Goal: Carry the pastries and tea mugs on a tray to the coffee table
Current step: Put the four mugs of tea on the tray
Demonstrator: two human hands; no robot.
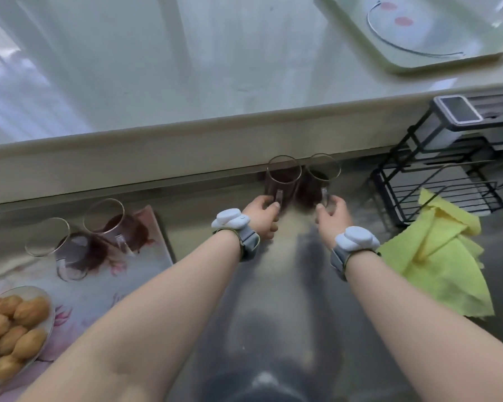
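Two glass mugs of dark tea stand side by side on the steel counter against the raised ledge. My left hand (263, 214) grips the handle of the left mug (282, 181). My right hand (330, 216) grips the handle of the right mug (320, 178). At the left lies a floral tray (99, 297) that carries two more glass tea mugs (55, 245) (111, 224) and a plate (42, 338) heaped with several golden pastries (12, 329).
A yellow cloth (436, 256) lies on the counter to the right of my right arm. Behind it stands a black wire rack (436, 181). On the upper ledge at far right sits a pale green tray (418, 62).
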